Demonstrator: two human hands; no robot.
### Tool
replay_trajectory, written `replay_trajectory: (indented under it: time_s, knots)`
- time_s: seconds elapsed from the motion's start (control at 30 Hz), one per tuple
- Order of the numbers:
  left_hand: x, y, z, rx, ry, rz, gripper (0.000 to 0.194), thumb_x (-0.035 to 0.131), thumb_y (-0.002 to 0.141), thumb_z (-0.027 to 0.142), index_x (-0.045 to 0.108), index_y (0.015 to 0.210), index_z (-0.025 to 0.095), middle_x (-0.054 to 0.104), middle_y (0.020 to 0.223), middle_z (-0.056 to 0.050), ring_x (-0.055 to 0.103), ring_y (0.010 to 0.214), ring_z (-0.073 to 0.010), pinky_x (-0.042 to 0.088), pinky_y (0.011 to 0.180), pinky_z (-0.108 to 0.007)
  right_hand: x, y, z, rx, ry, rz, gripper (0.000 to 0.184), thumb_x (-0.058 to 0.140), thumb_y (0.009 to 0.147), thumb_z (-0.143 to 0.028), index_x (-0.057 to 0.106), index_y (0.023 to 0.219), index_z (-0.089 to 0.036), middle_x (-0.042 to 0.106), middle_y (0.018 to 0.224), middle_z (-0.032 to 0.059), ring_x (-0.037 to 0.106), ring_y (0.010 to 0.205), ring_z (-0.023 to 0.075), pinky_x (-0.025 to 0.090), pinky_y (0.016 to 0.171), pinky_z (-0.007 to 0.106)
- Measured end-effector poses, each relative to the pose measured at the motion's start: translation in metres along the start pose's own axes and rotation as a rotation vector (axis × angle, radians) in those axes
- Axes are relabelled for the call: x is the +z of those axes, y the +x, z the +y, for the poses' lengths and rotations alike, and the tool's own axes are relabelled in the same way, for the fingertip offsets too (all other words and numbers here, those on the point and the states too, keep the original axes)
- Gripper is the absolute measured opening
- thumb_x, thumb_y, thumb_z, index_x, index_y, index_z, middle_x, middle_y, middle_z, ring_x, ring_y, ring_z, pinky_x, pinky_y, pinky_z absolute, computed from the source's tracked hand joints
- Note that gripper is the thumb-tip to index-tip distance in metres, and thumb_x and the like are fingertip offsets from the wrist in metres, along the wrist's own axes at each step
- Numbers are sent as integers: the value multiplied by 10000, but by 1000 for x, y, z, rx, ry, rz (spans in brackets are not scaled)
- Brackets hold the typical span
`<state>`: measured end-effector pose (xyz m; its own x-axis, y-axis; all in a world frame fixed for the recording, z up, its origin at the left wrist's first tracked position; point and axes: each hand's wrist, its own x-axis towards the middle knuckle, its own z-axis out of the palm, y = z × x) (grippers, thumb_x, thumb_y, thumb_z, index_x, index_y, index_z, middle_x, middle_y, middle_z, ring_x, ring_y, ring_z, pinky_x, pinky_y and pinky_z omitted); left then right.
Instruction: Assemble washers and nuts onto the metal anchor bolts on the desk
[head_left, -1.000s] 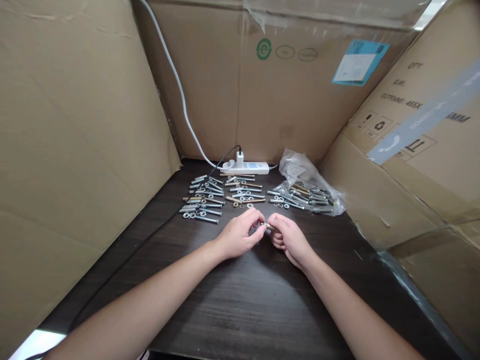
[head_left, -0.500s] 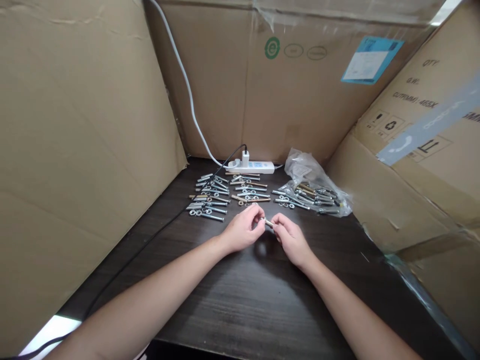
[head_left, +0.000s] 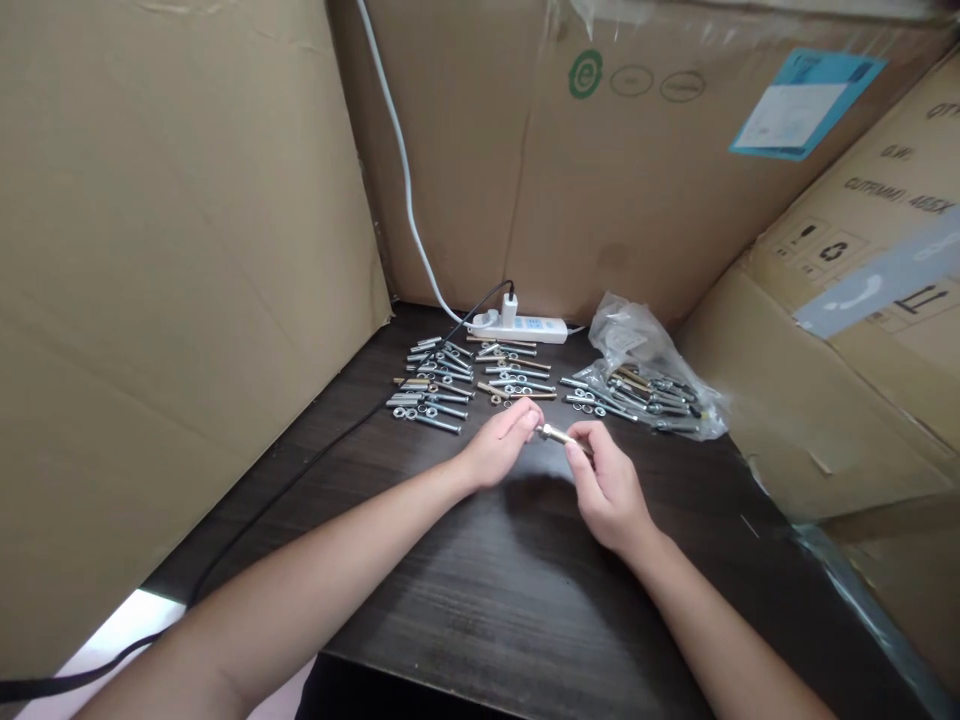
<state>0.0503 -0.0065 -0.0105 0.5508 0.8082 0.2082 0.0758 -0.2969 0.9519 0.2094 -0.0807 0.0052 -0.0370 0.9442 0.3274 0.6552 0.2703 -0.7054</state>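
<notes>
In the head view, a brass-coloured expansion bolt (head_left: 556, 434) with a nut near its left end is held above the dark table. My right hand (head_left: 613, 492) is closed around its right end, thumb and forefinger pinching it. At the other end, my left hand (head_left: 501, 442) has its fingertips together on the tip of the bolt; the exact contact is partly hidden. Beyond the hands lie loose bolts (head_left: 442, 425), sleeves, nuts and washers in groups. A clear plastic bag (head_left: 634, 330) with several assembled expansion bolts (head_left: 667, 405) lies to the right.
A white power strip (head_left: 555, 330) with a plugged-in charger stands at the back. Its black cable (head_left: 300, 470) runs across the table's left side. Cardboard walls enclose the table (head_left: 480, 590) at the left (head_left: 187, 300), back (head_left: 465, 150) and right (head_left: 862, 420).
The camera view has turned left, so things sit further right. My right hand has shifted away from the left one along the bolt, and more of the bolt and its nut shows between them.
</notes>
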Motion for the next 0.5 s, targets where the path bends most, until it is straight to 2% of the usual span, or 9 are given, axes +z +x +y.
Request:
replay_trajectory:
  time_s: [0.17, 0.3, 0.4, 0.5]
  knots:
    - [0, 1, -2, 13, 2, -24, 166, 415, 891, 315, 475, 820, 177, 436, 724, 33, 387, 674, -116, 339, 631, -235, 7, -7, -10, -135, 53, -130, 108, 410, 921, -256, 480, 991, -213, 588, 807, 33, 539, 646, 162, 384, 613, 279]
    - [4, 7, -1, -138, -193, -26, 84, 513, 783, 204, 488, 712, 167, 442, 666, 42, 365, 643, -108, 312, 596, -223, 14, -11, -17, -243, 29, -227, 127, 415, 924, -248, 505, 1006, -214, 625, 846, 48, 577, 686, 169, 408, 622, 274]
    - [13, 17, 1, -216, -323, -15, 31, 475, 754, 158, 464, 731, 176, 408, 640, 54, 325, 557, -86, 286, 523, -202, 21, -14, -26, -367, -18, -253, 144, 417, 931, -267, 534, 994, -212, 621, 826, 45, 567, 658, 156, 412, 603, 263]
    - [28, 28, 6, -296, -458, -107, 41, 401, 766, 166, 432, 758, 192, 322, 554, 79, 220, 428, -69, 210, 428, -189, 30, -18, -35, -490, -78, -232, 181, 414, 940, -268, 567, 1010, -200, 624, 817, 49, 566, 674, 153, 411, 602, 257]
